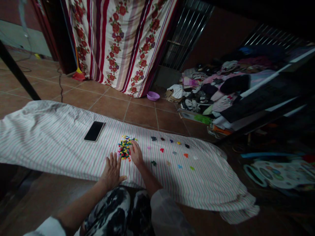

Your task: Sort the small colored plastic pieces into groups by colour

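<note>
A mixed pile of tiny coloured pieces (125, 147) lies on the striped cloth in front of me. My left hand (111, 171) rests flat on the cloth just below the pile, fingers stretched out and holding nothing. At the pile's right edge is my right hand (136, 154), its fingers bent together and touching the pieces; whatever is between the fingertips is hidden. To the right, small same-coloured groups sit in rows, among them a red group (161, 150), an orange group (185, 155), a dark green group (154, 163) and a lime green group (192, 168).
A dark-screened phone (94, 131) lies left of the pile on the striped cloth (61, 137). Beyond are a floral curtain (128, 42), a purple basin (153, 96) and a red dustpan (78, 76). Heaped clothes (221, 85) fill the far right.
</note>
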`<state>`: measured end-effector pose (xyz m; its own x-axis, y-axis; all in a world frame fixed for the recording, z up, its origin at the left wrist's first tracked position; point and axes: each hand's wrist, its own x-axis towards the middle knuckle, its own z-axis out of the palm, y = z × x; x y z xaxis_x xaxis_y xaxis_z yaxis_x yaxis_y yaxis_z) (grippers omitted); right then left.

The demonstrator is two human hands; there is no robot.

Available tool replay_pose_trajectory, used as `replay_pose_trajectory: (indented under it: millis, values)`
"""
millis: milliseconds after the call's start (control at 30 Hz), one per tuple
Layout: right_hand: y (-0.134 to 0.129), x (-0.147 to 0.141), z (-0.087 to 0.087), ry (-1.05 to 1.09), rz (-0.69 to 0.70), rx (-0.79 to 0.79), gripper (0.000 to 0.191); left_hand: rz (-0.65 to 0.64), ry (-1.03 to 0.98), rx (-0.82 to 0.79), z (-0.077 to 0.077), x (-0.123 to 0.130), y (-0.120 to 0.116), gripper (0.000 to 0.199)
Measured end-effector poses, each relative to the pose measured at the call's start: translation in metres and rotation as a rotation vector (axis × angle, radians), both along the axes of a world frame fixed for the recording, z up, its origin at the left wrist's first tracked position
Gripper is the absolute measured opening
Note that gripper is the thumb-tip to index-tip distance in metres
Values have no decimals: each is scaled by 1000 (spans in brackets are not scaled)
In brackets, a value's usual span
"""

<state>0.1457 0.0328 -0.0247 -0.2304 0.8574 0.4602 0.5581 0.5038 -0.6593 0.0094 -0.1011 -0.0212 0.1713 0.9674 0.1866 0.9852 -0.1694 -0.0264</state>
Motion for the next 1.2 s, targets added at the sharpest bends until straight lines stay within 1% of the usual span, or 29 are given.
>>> replay_pose_trajectory:
  millis: [67,100,200,300,400,500,667,900,1067,1200]
  values:
    - [-11,8,3,8,10,49,42,-30,-54,115,-9,-4,-3,85]
    - [-16,12,4,8,-7,60,42,-17,-84,168,-13,-5,-4,80]
    - [-30,28,2,-9,-116,46,43,58,-176,273,-21,1,4,77]
    - [-37,40,-5,-36,-208,30,43,119,-230,318,-22,9,23,83]
    - [-38,45,-13,-71,-224,53,43,136,-256,300,-17,13,47,83]
    - [-32,42,-17,-117,-206,108,43,165,-277,282,-11,12,70,83]
    - [-12,33,-18,-167,-225,181,44,115,-296,272,-9,6,98,75]
    - [25,18,-12,-178,-178,147,46,-12,-335,155,-12,-11,136,69]
    - [39,9,-8,-166,-120,125,47,-76,-408,105,-12,-17,153,72]
    - [42,6,-5,-189,-43,128,45,-126,-466,100,-7,-16,158,65]
